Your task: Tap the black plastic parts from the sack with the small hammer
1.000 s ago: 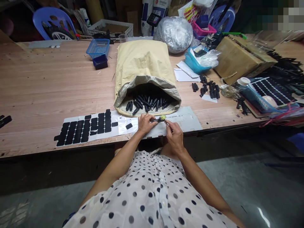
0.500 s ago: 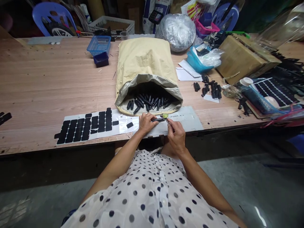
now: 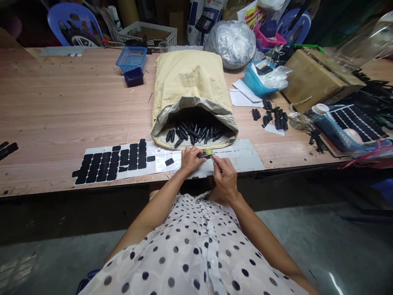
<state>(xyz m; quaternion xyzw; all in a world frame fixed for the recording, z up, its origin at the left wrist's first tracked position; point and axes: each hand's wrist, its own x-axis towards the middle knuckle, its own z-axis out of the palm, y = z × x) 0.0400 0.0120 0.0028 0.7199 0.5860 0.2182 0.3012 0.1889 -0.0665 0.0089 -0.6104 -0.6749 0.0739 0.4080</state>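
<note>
My left hand [image 3: 190, 159] is closed on a slim black cylindrical piece [image 3: 203, 155] just in front of the sack's mouth. In my right hand [image 3: 225, 172], pinched fingers hold a thin tool [image 3: 212, 157], its exact kind too small to make out. A small round yellow-green thing [image 3: 209, 151] shows at the tool's far end, beside the black piece. Both hands are above a pale grey board [image 3: 245, 157] at the table's front edge. The yellow woven sack [image 3: 190, 73] lies with its mouth towards me, and several similar black pieces [image 3: 193, 132] fill its opening.
To the left, black rounded stickers [image 3: 101, 166] lie in rows on white backing. A blue basket [image 3: 131, 59] and a dark blue tray [image 3: 134, 77] stand behind. On the right are small black parts [image 3: 278, 116], a cardboard box [image 3: 319, 78] and a turquoise basket [image 3: 260, 82].
The round yellow-green thing has shifted slightly left along the black piece, and my right hand has moved a little left with the tool. The whole view has shifted slightly.
</note>
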